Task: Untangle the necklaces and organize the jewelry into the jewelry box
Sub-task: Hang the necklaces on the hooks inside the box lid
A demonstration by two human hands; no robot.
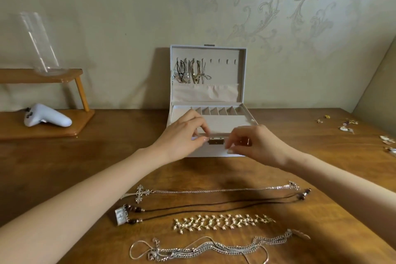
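The jewelry box [214, 152] stands open on the bench [85, 167]. The left hand [182, 137] pinches its front rim beside the latch [216, 141]. The right hand [255, 141] curls at the latch's other side — whether it grips anything, I cannot tell. 4 necklaces [222, 222] lie before the box.

Left, a two-tier wooden shelf [42, 76] sits on the brown wooden counter [85, 167] | a white controller [47, 118] lies on its lower board | a clear plastic stand [40, 43] leans on top | behind, pale scroll-patterned wallpaper [278, 6]
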